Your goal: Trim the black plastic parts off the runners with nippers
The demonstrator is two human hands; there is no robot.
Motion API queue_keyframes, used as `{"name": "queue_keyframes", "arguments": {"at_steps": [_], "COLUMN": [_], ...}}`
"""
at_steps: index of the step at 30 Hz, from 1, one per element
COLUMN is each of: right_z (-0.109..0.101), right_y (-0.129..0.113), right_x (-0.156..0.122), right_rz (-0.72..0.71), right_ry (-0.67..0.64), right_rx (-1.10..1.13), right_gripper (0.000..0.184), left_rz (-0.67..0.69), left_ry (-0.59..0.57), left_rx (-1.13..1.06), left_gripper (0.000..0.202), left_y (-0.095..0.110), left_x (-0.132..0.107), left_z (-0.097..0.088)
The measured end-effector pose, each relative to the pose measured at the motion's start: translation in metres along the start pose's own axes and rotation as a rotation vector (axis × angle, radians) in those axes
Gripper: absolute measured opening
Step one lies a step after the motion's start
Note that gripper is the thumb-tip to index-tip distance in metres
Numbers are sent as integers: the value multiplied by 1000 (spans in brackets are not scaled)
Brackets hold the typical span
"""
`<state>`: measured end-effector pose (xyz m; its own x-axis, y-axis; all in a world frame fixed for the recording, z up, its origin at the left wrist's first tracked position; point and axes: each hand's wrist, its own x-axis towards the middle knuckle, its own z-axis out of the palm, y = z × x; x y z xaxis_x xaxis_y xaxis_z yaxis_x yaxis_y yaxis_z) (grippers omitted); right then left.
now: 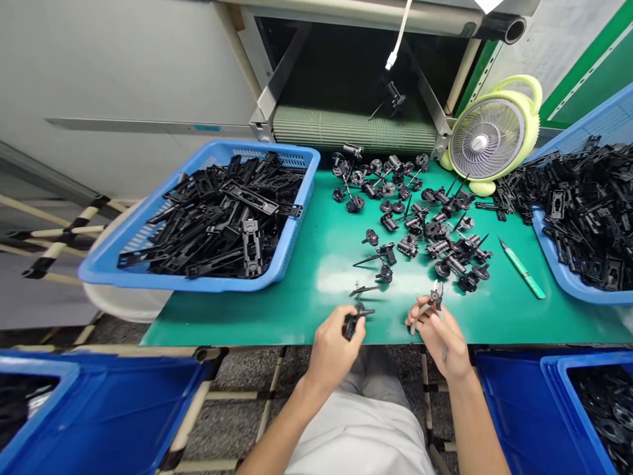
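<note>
Near the front edge of the green tabletop (326,264), my left hand (336,343) grips a small black plastic part (352,324) between thumb and fingers. To its right, my right hand (442,330) is wrapped round a pair of cutting pliers (435,297), jaws pointing away from me. A thin black sliver (364,289) lies just beyond my left hand. Past both hands, many black molded parts (415,224) with round flanges and stems lie scattered in a loose heap. One more black part (394,97) is on the conveyor.
A blue basket (291,257) of long black pieces stands left; another blue basket (568,280) is heaped full at right. A green-handled knife (524,270) lies near it. Behind are a yellow-green fan (487,138), a conveyor belt (346,128) and a hanging white cable (398,43). Blue bins (133,402) flank me below.
</note>
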<state>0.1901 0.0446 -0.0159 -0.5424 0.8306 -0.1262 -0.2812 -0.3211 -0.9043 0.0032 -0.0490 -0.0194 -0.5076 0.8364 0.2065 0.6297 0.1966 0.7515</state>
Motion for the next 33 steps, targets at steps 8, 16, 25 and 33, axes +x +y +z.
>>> {"name": "queue_keyframes", "arguments": {"at_steps": [8, 16, 25, 33], "right_z": [35, 50, 52, 57], "right_y": [-16, -31, -32, -35], "right_x": [-36, -25, -29, -25], "right_rz": [218, 98, 166, 219], "right_ry": [-173, -256, -186, -185], "right_rx": [-717, -641, -625, -631], "right_gripper": [31, 32, 21, 17], "left_rz": [-311, -237, -364, -337], "left_ry": [-78, -282, -386, -294], "left_rx": [-566, -732, -719, -677], "left_gripper": [26, 32, 20, 16], "left_y": [16, 31, 37, 41], "left_x": [11, 7, 17, 16], "left_z": [-32, -42, -55, -56]}}
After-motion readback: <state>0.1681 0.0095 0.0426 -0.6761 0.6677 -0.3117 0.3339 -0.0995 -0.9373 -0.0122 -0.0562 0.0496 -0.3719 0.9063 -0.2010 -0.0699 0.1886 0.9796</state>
